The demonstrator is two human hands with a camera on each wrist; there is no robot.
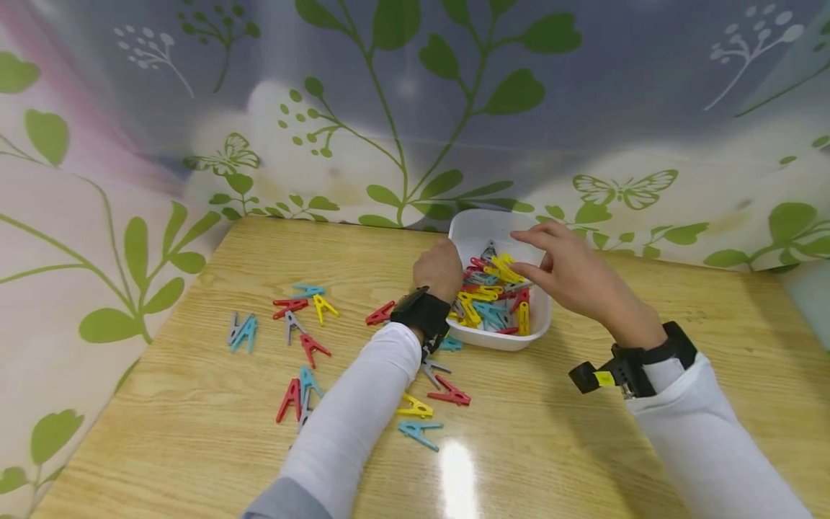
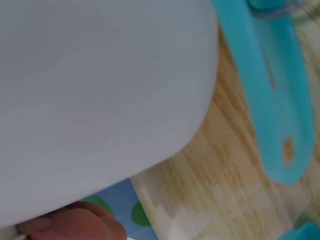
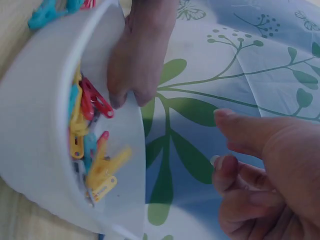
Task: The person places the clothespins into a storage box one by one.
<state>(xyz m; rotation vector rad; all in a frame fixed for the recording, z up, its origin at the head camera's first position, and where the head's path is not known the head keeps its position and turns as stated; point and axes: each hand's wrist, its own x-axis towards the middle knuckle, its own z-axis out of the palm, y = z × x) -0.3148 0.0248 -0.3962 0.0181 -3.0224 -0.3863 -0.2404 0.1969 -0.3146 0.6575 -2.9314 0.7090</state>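
A white plastic tub [image 1: 499, 339] stands on the table, holding a heap of red, yellow, blue and grey clothespins [image 1: 483, 303]. My left hand [image 1: 439, 270] grips the tub's left rim; the right wrist view shows its fingertips [image 3: 145, 95] over the inner wall. Above the tub's right side is my right hand [image 1: 570, 277], thumb and fingers apart and nothing between them. One yellow clothespin [image 3: 107, 170] inside the tub looks blurred. Seen from the left wrist, the tub's outer wall [image 2: 100, 100] fills much of the view, beside a blue clothespin [image 2: 280, 115].
Loose clothespins lie on the wooden table [image 1: 194, 432] left of the tub, among them a yellow one [image 1: 324, 308] and a red one [image 1: 314, 348]. Others, including a blue one [image 1: 420, 432], lie near my left forearm. A leaf-patterned cloth [image 1: 402, 108] hangs behind.
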